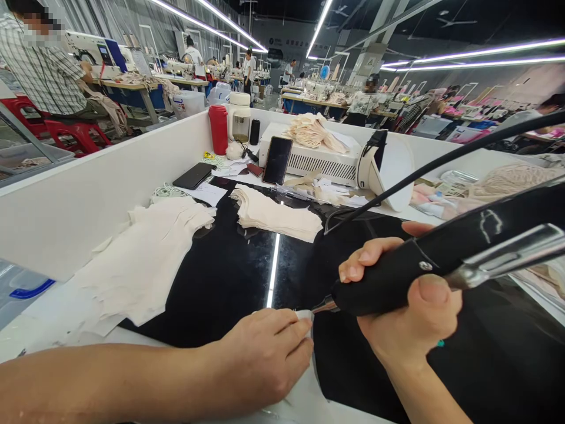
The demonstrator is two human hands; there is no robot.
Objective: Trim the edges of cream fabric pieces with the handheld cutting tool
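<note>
My right hand (pixel 410 306) is wrapped around a thick black corded hand tool (pixel 388 277) with a silver lever along its side. Its narrow metal tip points left, right by a small white piece (pixel 304 315) pinched in the fingers of my left hand (pixel 269 353). I cannot tell whether tip and piece touch, or what the piece is made of. Beneath both hands lies a glossy black table surface (pixel 212 282). Beyond them rests a stack of cream fabric pieces (pixel 278 215); a larger cream fabric pile (pixel 150 253) spreads to the left.
Along the back stand a phone (pixel 277 161), a red tumbler (pixel 218 129), a jug (pixel 239 118) and a white vented box (pixel 309 156) with fabric on top. A black cable (pixel 441 168) arches across the right. White side walls (pixel 88 206) border the table. People work at sewing machines beyond.
</note>
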